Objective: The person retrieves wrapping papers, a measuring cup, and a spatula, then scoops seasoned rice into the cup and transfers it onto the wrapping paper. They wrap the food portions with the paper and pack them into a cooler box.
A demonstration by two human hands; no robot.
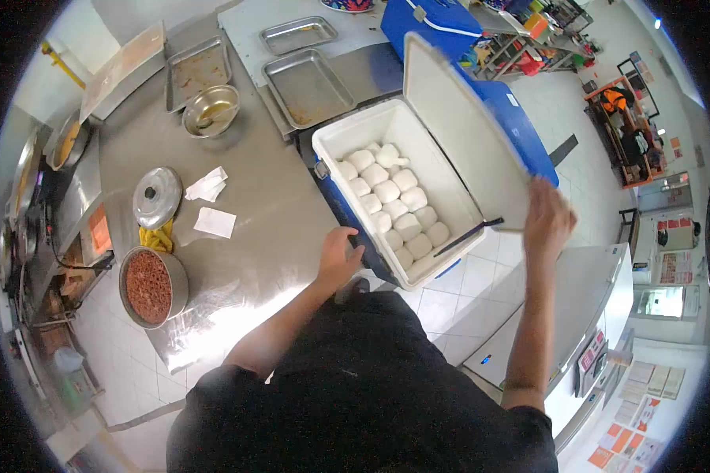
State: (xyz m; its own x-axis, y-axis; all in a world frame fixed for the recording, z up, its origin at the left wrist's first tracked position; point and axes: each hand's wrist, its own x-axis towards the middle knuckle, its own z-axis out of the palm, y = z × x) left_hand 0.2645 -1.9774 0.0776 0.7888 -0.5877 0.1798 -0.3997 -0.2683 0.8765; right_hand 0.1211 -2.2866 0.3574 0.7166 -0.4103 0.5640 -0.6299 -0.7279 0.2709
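Note:
A blue cooler box (327, 143) with a white inside stands at the side of the steel table. Rows of white dough balls (394, 202) lie in it, several touching one another. Its hinged lid (469, 130) is raised and leans to the right. My right hand (549, 219) grips the lid at its near corner. Beside the cooler's near left side is my left hand (341, 260), over the table edge, thumb apart from the fingers and nothing seen in it. A dark strip (467, 238) runs across the cooler's near right rim.
The steel table (268, 197) holds a pot of brown granular food (147, 285), a metal lid (157, 197), a yellow cloth (158, 236), white papers (214, 223), a bowl of oil-like liquid (211, 111) and metal trays (309, 88). A white chest (564, 307) stands to the right.

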